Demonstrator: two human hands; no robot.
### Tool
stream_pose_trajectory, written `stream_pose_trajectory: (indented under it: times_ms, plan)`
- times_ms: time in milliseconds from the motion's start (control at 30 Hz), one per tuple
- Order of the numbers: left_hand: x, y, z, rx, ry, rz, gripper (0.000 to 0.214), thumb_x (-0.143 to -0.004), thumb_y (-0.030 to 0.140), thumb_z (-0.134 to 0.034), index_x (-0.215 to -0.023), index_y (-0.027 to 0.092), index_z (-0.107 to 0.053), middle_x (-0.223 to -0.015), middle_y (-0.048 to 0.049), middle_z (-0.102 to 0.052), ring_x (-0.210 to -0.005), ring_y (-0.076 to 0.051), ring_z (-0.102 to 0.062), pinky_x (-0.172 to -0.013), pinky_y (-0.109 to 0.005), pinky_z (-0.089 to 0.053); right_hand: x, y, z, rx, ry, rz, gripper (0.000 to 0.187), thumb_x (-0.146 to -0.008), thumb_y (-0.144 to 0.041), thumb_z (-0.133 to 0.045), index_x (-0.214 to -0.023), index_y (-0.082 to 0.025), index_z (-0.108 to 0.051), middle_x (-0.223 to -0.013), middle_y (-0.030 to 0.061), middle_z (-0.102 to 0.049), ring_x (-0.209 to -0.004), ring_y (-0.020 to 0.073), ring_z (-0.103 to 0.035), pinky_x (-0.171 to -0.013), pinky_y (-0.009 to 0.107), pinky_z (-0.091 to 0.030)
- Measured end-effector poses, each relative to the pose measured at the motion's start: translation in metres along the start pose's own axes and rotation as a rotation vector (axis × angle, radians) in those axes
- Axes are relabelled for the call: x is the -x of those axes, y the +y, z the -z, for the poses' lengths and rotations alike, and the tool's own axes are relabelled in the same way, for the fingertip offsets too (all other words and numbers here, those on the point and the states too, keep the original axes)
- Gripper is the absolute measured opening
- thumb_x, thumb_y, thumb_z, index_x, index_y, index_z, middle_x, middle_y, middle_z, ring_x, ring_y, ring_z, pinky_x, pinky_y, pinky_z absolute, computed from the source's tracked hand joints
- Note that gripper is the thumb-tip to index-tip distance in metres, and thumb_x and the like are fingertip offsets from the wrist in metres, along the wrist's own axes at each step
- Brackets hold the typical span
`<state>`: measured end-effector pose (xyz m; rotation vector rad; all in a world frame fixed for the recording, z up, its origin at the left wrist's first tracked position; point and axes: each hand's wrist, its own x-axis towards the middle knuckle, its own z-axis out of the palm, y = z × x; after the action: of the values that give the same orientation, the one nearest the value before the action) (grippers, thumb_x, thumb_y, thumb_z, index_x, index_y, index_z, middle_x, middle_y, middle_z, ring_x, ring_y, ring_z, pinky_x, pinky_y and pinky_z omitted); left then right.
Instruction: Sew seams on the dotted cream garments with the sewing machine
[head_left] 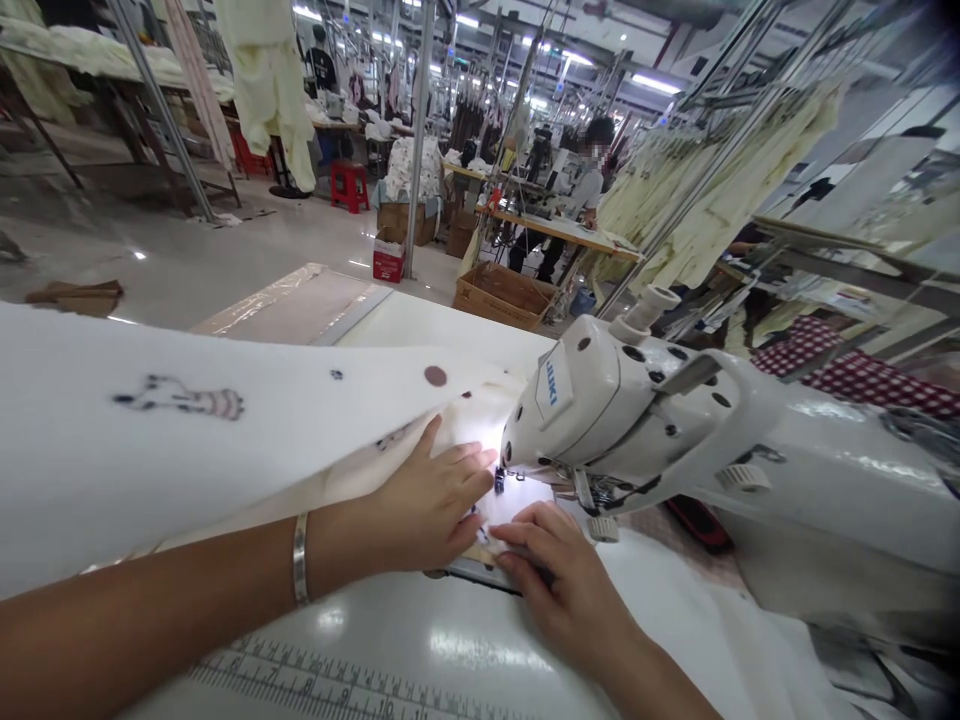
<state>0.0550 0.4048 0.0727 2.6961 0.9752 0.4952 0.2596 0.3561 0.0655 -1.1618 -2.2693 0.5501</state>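
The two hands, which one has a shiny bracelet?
The left hand: a silver bangle circles its wrist. The right hand has a bare wrist.

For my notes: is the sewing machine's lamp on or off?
On: the sewing machine throws bright light on the fabric by the needle.

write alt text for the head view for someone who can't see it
Both of a person's hands, left hand and right hand, press cream printed fabric flat under the lit needle area of a white sewing machine. Behind it is a garment workshop with hanging clothes and a seated co-worker.
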Motion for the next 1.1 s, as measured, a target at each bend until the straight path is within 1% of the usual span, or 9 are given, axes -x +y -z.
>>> stream_pose_trajectory:
  times_ms: [133,267,467,533,633,733,833,933,1100]
  plan:
    - [0.003,0.000,-0.002,-0.006,0.003,0.000,0.024,-0.087,0.026,-0.045,-0.110,0.018,-0.049,-0.134,-0.0146,-0.050,-0.129,-0.028,-0.038,-0.107,-0.065,-0.003,0.000,-0.002,-0.001,0.083,-0.049,0.007,0.021,-0.088,-0.015,-0.047,-0.103,-0.023,-0.058,-0.090,0.0053,-0.058,-0.080,0.0183,-0.057,-0.069,0.033,-0.046]
    - [-0.004,-0.008,0.000,0.020,0.018,0.012,0.026,-0.089,0.032,-0.048,-0.111,0.019,-0.050,-0.131,-0.0126,-0.053,-0.128,-0.026,-0.041,-0.110,-0.060,-0.004,-0.002,-0.004,-0.002,0.224,-0.101,0.002,0.017,-0.089,-0.017,-0.045,-0.098,-0.022,-0.058,-0.093,0.0072,-0.058,-0.078,0.0188,-0.057,-0.069,0.034,-0.044]
    - [-0.016,-0.016,0.004,0.050,-0.022,0.015,0.043,-0.085,0.038,-0.055,-0.120,0.013,-0.046,-0.129,-0.0170,-0.054,-0.127,-0.030,-0.043,-0.112,-0.059,-0.003,-0.008,0.003,0.001,0.424,-0.034,0.083,0.018,-0.091,-0.017,-0.041,-0.096,-0.022,-0.058,-0.093,0.0074,-0.059,-0.082,0.0199,-0.055,-0.071,0.034,-0.039]
    - [-0.011,-0.012,0.002,0.038,-0.027,0.009,0.050,-0.085,0.039,-0.055,-0.125,0.011,-0.041,-0.132,-0.0200,-0.051,-0.132,-0.031,-0.037,-0.112,-0.060,-0.002,-0.007,0.004,0.002,0.389,-0.042,0.088,0.018,-0.090,-0.015,-0.042,-0.094,-0.022,-0.058,-0.092,0.0066,-0.059,-0.081,0.0193,-0.054,-0.070,0.033,-0.038]
    - [-0.002,-0.005,-0.002,0.026,-0.024,0.001,0.039,-0.090,0.036,-0.047,-0.122,0.013,-0.043,-0.139,-0.0193,-0.045,-0.137,-0.030,-0.028,-0.110,-0.062,-0.005,-0.002,0.003,0.002,0.282,-0.069,0.087,0.018,-0.090,-0.014,-0.043,-0.096,-0.022,-0.058,-0.088,0.0052,-0.057,-0.078,0.0180,-0.053,-0.070,0.033,-0.038]
    - [-0.004,-0.004,-0.002,0.033,-0.017,0.024,0.031,-0.095,0.039,-0.038,-0.113,0.017,-0.050,-0.135,-0.0154,-0.049,-0.131,-0.030,-0.037,-0.108,-0.063,-0.008,0.000,0.003,0.002,0.192,-0.088,0.055,0.019,-0.090,-0.013,-0.043,-0.094,-0.023,-0.059,-0.086,0.0039,-0.056,-0.077,0.0175,-0.053,-0.070,0.032,-0.038]
    - [-0.011,-0.010,0.000,0.028,-0.033,0.034,0.040,-0.091,0.046,-0.045,-0.117,0.015,-0.049,-0.129,-0.0161,-0.054,-0.126,-0.031,-0.043,-0.108,-0.064,-0.007,-0.002,0.005,0.003,0.152,-0.114,0.013,0.018,-0.090,-0.014,-0.044,-0.090,-0.024,-0.060,-0.085,0.0029,-0.057,-0.077,0.0170,-0.053,-0.071,0.032,-0.037]
    - [-0.012,-0.014,-0.002,0.026,-0.041,-0.008,0.054,-0.087,0.048,-0.051,-0.128,0.013,-0.040,-0.133,-0.0189,-0.049,-0.131,-0.033,-0.036,-0.108,-0.064,-0.002,-0.004,0.006,0.004,0.181,-0.119,0.034,0.019,-0.090,-0.015,-0.044,-0.092,-0.024,-0.060,-0.085,0.0034,-0.058,-0.079,0.0179,-0.054,-0.072,0.034,-0.037]
    - [-0.008,-0.017,-0.006,0.033,-0.045,-0.008,0.054,-0.088,0.049,-0.048,-0.130,0.015,-0.039,-0.139,-0.0187,-0.044,-0.134,-0.032,-0.031,-0.108,-0.064,0.006,-0.005,0.012,0.007,0.189,-0.130,0.063,0.022,-0.091,-0.016,-0.043,-0.096,-0.025,-0.062,-0.084,0.0036,-0.058,-0.082,0.0189,-0.055,-0.073,0.036,-0.036]
